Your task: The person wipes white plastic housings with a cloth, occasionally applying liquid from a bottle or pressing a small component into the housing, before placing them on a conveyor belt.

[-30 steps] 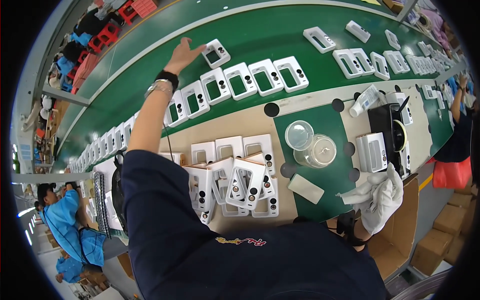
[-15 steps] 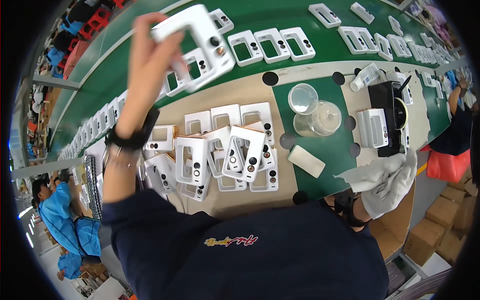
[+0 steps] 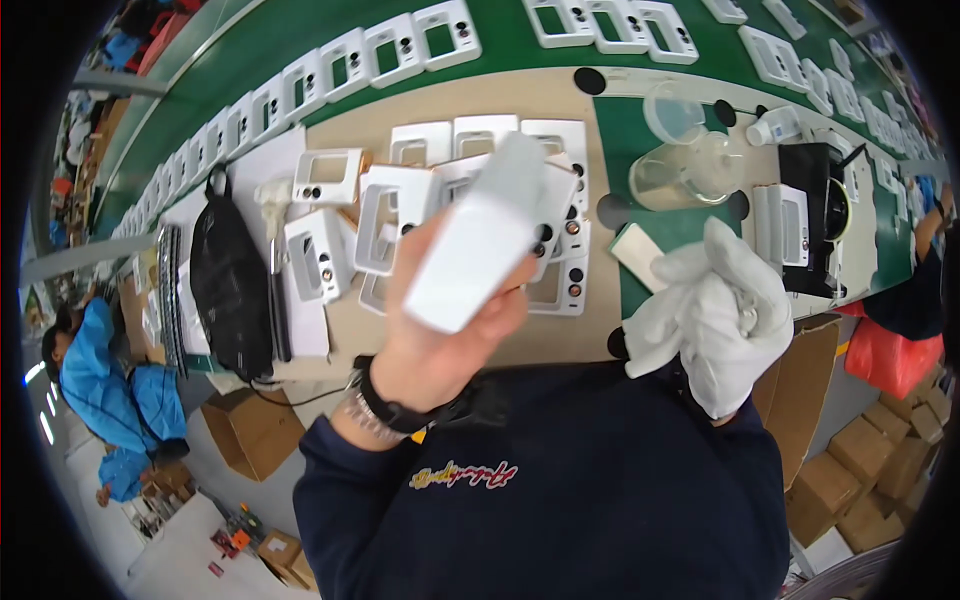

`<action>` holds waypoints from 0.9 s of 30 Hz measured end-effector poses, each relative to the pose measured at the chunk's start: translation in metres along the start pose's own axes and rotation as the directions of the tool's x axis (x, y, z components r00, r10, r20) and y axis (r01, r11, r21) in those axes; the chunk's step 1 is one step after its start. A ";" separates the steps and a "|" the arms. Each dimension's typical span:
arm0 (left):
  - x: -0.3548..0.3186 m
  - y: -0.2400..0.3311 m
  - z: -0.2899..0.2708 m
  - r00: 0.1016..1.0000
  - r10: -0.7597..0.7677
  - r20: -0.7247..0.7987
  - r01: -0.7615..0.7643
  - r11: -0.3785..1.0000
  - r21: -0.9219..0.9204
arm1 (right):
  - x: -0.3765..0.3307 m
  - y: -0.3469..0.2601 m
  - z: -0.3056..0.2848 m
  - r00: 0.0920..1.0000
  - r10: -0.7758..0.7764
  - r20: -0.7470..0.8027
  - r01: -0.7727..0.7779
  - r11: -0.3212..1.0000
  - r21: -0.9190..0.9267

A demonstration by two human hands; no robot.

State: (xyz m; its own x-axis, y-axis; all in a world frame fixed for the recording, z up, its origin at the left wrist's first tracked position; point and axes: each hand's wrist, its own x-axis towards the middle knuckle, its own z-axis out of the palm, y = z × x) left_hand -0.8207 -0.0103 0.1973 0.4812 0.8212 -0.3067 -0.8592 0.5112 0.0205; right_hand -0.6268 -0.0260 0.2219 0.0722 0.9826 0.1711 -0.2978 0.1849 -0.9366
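My left hand (image 3: 425, 345) grips a white plastic housing (image 3: 480, 245), tilted and held up close, its smooth side showing and slightly blurred. Behind it lies a pile of similar white rectangular housings (image 3: 398, 200) with open centres and small round dark and copper-coloured parts. A bunched white cloth (image 3: 735, 325) covers my right hand, which holds it near the table's front edge; the fingers are hidden under its folds. Just left of the cloth lies a pale rectangular block (image 3: 637, 256) on the green mat.
Rows of white housings (image 3: 343, 62) stand on the green conveyor (image 3: 500, 52). To the right are a clear jar (image 3: 655, 180), a white bottle (image 3: 775, 126) and a black holder (image 3: 818, 215). A black pouch (image 3: 228, 285) and a brush-like tool (image 3: 274, 220) lie left. Cardboard boxes (image 3: 840, 465) fill the floor at right.
My left hand has drawn back from over the conveyor to in front of my chest, bringing a white housing. My right hand has lifted the cloth inward and up. The view has shifted.
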 end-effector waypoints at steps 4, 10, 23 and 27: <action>0.014 -0.007 0.001 0.995 -0.020 -0.103 0.036 0.988 0.153 | 0.001 0.003 -0.003 1.000 -0.004 0.020 0.008 0.981 -0.192; 0.025 -0.024 0.013 0.969 0.104 -0.226 -0.035 0.957 0.288 | 0.016 0.007 0.015 0.954 -0.275 0.119 0.300 0.854 -0.426; 0.029 -0.044 0.005 0.957 0.285 -0.058 -0.230 0.863 0.449 | 0.043 0.010 0.022 0.979 0.168 0.115 -0.164 0.985 -0.048; 0.000 -0.034 0.021 0.860 0.494 0.126 -0.349 0.391 0.852 | 0.022 0.001 0.023 0.913 0.360 0.191 -0.393 0.901 0.182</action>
State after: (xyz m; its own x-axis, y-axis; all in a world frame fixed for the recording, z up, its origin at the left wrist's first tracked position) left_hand -0.7879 -0.0218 0.2165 0.0116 0.9909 -0.1338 -0.3559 0.1292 0.9256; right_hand -0.6470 -0.0038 0.2317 -0.2228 0.9671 -0.1224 -0.4700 -0.2166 -0.8557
